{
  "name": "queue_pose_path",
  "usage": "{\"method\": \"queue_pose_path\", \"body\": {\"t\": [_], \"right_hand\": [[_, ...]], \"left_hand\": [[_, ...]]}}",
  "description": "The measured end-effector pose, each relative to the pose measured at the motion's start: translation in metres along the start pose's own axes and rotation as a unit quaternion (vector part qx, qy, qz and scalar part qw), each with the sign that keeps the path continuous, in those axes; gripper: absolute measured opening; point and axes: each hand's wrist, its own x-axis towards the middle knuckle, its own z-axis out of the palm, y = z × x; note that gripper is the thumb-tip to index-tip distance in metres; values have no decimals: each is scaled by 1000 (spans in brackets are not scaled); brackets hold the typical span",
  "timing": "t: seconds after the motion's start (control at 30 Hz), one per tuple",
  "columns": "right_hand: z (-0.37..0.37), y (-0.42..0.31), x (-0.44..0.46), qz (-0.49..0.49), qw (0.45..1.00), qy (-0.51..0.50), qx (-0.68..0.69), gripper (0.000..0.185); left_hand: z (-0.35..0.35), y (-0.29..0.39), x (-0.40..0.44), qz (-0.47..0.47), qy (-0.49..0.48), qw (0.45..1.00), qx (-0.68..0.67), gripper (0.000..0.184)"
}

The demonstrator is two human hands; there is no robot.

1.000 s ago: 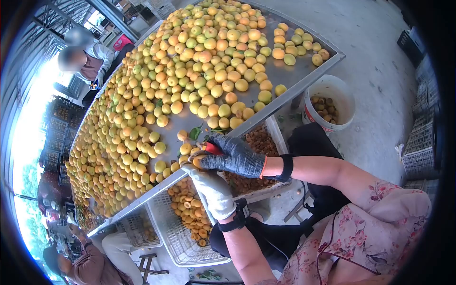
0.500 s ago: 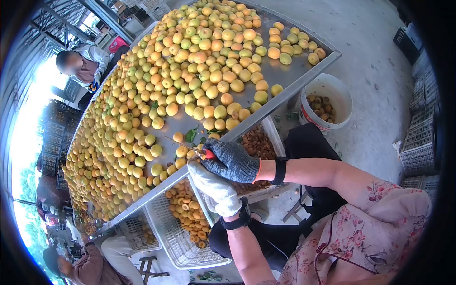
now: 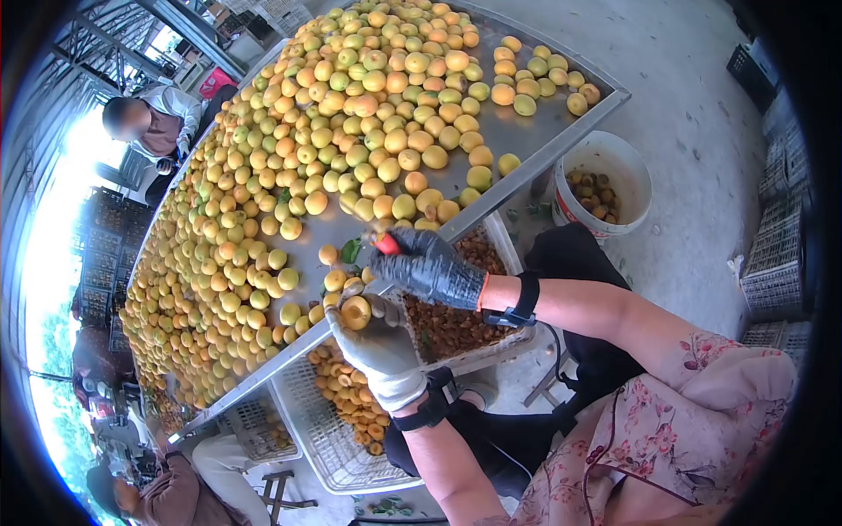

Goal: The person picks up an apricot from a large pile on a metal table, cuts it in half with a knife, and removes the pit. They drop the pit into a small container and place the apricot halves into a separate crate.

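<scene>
1. Cut fruit (image 3: 356,313), one: in the white-gloved left hand, cut face toward the camera, near the table's near edge; pit in or out, cannot tell
2. Left hand (image 3: 379,344): thumb and fingers curled round the fruit, palm partly showing; risk, a slack grip or wet glove letting the fruit slip out
3. Right hand (image 3: 428,267): grey glove, closed round a red handle (image 3: 386,245), apart from the fruit; blade too blurred to tell; risk, a cut to the left glove if handle and fruit meet carelessly
4. Whole fruit, loose, two or three (image 3: 334,280): just beyond the left fingertips; risk, a knock from the knuckles sending one rolling
5. Table (image 3: 513,145): metal, raised rim (image 3: 544,167) running slantwise past both hands; risk, a wrist catching on it
6. Fruit heap (image 3: 351,131): crowds the far side, limiting forward reach; bare metal shows between heap and hands, with a leaf (image 3: 351,251)
7. Crate (image 3: 511,254) of brown bits (image 3: 447,340): below the hands; a dropped fruit could land among them
8. Basket (image 3: 304,431) of cut halves (image 3: 351,396): on the left hand's side, partly under the table edge; way down to it looks open
9. Knee (image 3: 574,263): beside the crate, narrowing elbow room on the right
10. Bucket (image 3: 633,188): past the knee, on the floor (image 3: 697,167), wide room beyond
</scene>
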Motion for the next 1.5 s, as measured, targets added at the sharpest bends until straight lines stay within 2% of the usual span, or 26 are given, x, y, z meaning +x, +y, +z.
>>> {"method": "queue_pose_path", "body": {"t": [0.03, 0.07, 0.13, 0.17, 0.23, 0.3, 0.33, 0.43, 0.57, 0.63, 0.7, 0.73, 0.8, 0.83, 0.9, 0.93, 0.97, 1.03, 1.07, 1.1, 1.27, 1.3, 1.37, 1.4, 1.43, 1.5], "right_hand": [[0, 1, -2, 3, 998, -32, -62, 25], [-2, 0, -5, -110, 962, -51, -245, 29], [-1, -12, -9, -167, 918, -100, -345, 30], [-1, -15, -10, -222, 859, -147, -438, 30], [-5, -10, -10, -249, 859, -148, -422, 31], [-10, -10, -8, -250, 832, -177, -462, 30], [-12, -3, -7, -279, 838, -156, -443, 18], [-16, 6, -7, -235, 879, -169, -380, 17], [-11, -8, -28, -216, 890, -166, -366, 17], [-17, -21, -34, -212, 895, -149, -363, 16], [-30, -36, -37, -163, 823, -240, -488, 22], [-38, -44, -40, -158, 827, -254, -477, 25], [-54, -48, -39, -175, 866, -195, -427, 23], [-62, -47, -36, -184, 897, -138, -377, 23], [-84, -64, -28, -99, 914, -68, -388, 27], [-98, -71, -22, -106, 922, -32, -371, 30], [-110, -77, -17, -113, 929, 3, -352, 34], [-124, -91, -16, -80, 974, 85, -195, 39], [-139, -80, -7, -73, 957, 124, -252, 38], [-146, -85, -5, -68, 957, 130, -250, 38], [-164, -97, -5, -110, 954, 166, -225, 35], [-166, -98, -4, -95, 958, 162, -214, 34], [-166, -95, -4, -118, 955, 160, -221, 33], [-164, -93, -5, -135, 951, 159, -227, 31], [-159, -93, -7, -140, 952, 155, -222, 31], [-148, -94, -13, -83, 973, 119, -182, 28]], "left_hand": [[-11, -4, 1, -9, -38, 999, -33, 44], [-2, -5, 0, -10, -38, 999, -32, 44], [23, -5, -1, 25, 159, 986, -54, 44], [14, -7, -1, 25, 158, 986, -55, 44], [-12, -16, -3, 121, 90, 959, 240, 43], [-12, -17, -10, 82, 105, 976, 171, 41], [-26, -16, -11, 68, 90, 970, 217, 36], [-5, 0, -30, 34, 20, 924, 381, 22], [-21, 23, -42, -1, 107, 918, 382, 32], [-21, 68, -63, -31, 156, 848, 505, 42], [-52, 85, -57, 124, 229, 793, 550, 43], [-48, 88, -52, 126, 228, 790, 555, 43], [-38, 93, -36, 112, 277, 598, 744, 43], [-36, 88, -17, 74, 255, 679, 684, 45], [21, 50, 19, 137, 109, 668, 723, 42], [57, 27, 32, 71, 97, 734, 668, 41], [51, 8, 64, 26, -5, 736, 676, 41], [70, -30, 106, 133, -209, 580, 776, 36], [61, -50, 135, 136, -249, 555, 782, 38], [97, -63, 139, -21, -163, 597, 786, 42], [105, -94, 168, -45, -193, 384, 902, 42], [108, -89, 168, -39, -191, 383, 903, 42], [109, -72, 161, -49, -143, 694, 704, 37], [104, -61, 154, -93, -119, 841, 519, 39], [107, -46, 138, -74, -136, 874, 461, 42], [110, -27, 98, 65, -190, 839, 506, 44]]}}
